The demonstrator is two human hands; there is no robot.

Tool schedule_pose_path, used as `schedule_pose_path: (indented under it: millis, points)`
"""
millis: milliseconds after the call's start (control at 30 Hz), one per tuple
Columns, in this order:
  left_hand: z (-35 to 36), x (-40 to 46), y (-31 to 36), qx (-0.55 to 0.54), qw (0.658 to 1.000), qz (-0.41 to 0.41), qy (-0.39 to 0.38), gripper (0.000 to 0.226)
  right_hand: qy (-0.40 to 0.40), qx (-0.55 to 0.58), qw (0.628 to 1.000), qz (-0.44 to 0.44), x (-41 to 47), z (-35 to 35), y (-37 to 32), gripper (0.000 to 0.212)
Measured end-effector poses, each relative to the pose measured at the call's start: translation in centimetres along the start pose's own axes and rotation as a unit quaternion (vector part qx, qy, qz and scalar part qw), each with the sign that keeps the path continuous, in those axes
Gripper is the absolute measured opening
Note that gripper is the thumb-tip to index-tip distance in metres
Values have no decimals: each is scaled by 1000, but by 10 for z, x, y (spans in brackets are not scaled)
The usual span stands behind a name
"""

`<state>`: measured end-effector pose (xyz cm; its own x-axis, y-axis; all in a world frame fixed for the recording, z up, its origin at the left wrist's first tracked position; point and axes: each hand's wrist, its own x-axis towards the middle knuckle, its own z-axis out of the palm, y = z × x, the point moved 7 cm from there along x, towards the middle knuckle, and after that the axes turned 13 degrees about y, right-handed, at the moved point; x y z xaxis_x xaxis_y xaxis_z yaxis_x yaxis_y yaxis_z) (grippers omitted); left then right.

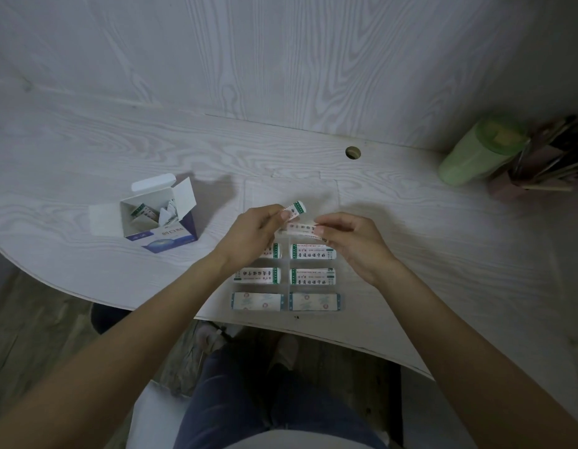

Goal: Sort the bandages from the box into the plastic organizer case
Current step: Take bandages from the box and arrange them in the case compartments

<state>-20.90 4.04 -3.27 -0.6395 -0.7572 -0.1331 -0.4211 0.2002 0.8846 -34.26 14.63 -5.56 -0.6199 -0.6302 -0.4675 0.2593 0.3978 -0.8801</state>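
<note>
A clear plastic organizer case [337, 202] lies on the white table, its near compartments holding wrapped bandages [312, 276]. Above its middle, my left hand [252, 231] pinches one white-and-green bandage [296, 208] between thumb and fingers. My right hand [352, 241] pinches a second bandage [299, 229] just below it. The two hands are close together over the case. An open blue-and-white box [158, 215] with several bandages left inside stands to the left.
A green tumbler [472, 153] and a holder full of pens and sticks [546, 157] stand at the far right. A round cable hole [353, 152] sits behind the case. The table's curved front edge runs just below the case.
</note>
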Motion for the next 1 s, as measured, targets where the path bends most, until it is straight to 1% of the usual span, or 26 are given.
schedule_pose_path:
  millis: [100,167,233,300,367,400,467,567,633,800,867,900,933,1000]
  points:
    - [-3,1,-7,-31,998,-42,27,26,29,-80,996,-31,5,-10,4,15]
    - [-5,1,-10,-46,997,-51,32,26,43,-140,987,-70,8,-14,8,14]
    - [-4,0,-11,-53,997,-49,23,23,53,-213,969,-114,10,-15,11,12]
    - [-4,-1,-12,-65,996,-51,18,15,60,-280,946,-154,9,-13,12,9]
    - [-4,-1,-12,-71,996,-55,22,7,59,-334,920,-195,9,-10,10,10]
    - [-5,-1,-12,-71,996,-56,24,7,56,-356,908,-213,9,-8,9,10]
    - [-5,-1,-12,-71,996,-58,25,9,47,-395,886,-240,8,-5,8,9]
    - [-5,-1,-13,-54,997,-53,30,13,44,-450,854,-256,7,0,10,9]
    - [-6,-1,-12,-27,998,-46,42,15,50,-473,840,-260,6,2,11,10]
    - [-8,1,-16,11,997,-42,66,10,61,-512,808,-283,7,3,11,13]
    - [-6,1,-17,11,997,-46,62,12,69,-500,809,-300,6,2,11,12]
    - [-5,1,-18,15,997,-48,61,12,77,-477,821,-303,6,1,9,11]
    - [-4,1,-18,22,997,-49,60,13,84,-437,845,-297,5,-2,6,11]
    - [0,2,-16,29,997,-50,57,13,71,-315,914,-248,2,-6,-1,15]
